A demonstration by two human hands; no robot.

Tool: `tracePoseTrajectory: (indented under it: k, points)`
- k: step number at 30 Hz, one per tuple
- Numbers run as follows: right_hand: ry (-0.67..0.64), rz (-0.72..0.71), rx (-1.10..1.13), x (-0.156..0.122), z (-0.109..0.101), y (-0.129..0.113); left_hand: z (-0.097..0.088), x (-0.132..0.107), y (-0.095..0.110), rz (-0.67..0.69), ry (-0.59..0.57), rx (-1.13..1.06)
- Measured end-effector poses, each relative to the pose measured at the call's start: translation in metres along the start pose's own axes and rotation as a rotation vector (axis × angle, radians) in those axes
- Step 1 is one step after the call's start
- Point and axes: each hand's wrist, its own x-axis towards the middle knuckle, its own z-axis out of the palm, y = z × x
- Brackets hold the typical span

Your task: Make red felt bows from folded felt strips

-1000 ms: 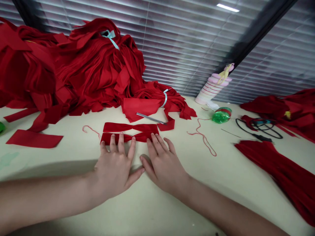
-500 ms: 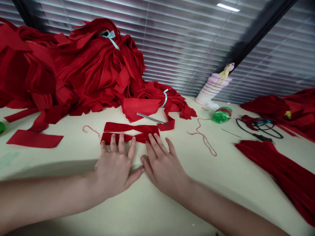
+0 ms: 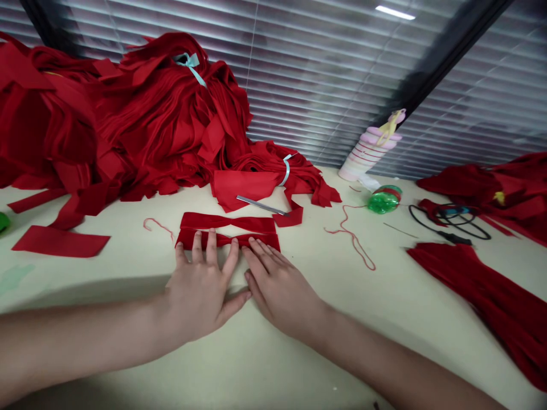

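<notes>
Two red fabric strips lie side by side on the pale table [image 3: 299, 353] in front of me. My left hand [image 3: 203, 290] lies flat with fingers spread, fingertips on the left part of the near red strip [image 3: 265, 241]. My right hand [image 3: 280, 285] rests flat beside it, fingers stretched toward the strip's middle and touching its near edge. The far red strip [image 3: 226, 221] sits just behind, untouched. Both hands hold nothing.
A big heap of red fabric [image 3: 128, 119] fills the back left. A metal ruler [image 3: 260, 205] lies on a tied bundle [image 3: 273, 171]. A loose red piece [image 3: 57, 241], red thread [image 3: 354, 242], green bottle [image 3: 384, 200], thread cone [image 3: 370, 151], black cord [image 3: 448, 219] and more red cloth [image 3: 491, 296] lie around.
My right hand's fingers have slid left and drawn closer together, uncovering the right end of the near strip. My left hand has stayed put.
</notes>
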Motion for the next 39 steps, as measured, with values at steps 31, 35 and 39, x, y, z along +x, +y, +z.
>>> tracePoseTrajectory:
  k: [31,35,39]
  points:
    - [0.049,0.194,-0.231,-0.004,0.0,-0.007,-0.003,-0.001,0.001,-0.022,-0.042,0.01]
    - [0.036,0.199,-0.236,-0.004,-0.001,-0.007,-0.002,0.001,0.002,-0.026,-0.03,-0.011]
    - [0.026,0.182,-0.22,-0.003,-0.001,-0.008,0.0,0.0,0.001,-0.033,-0.015,-0.025]
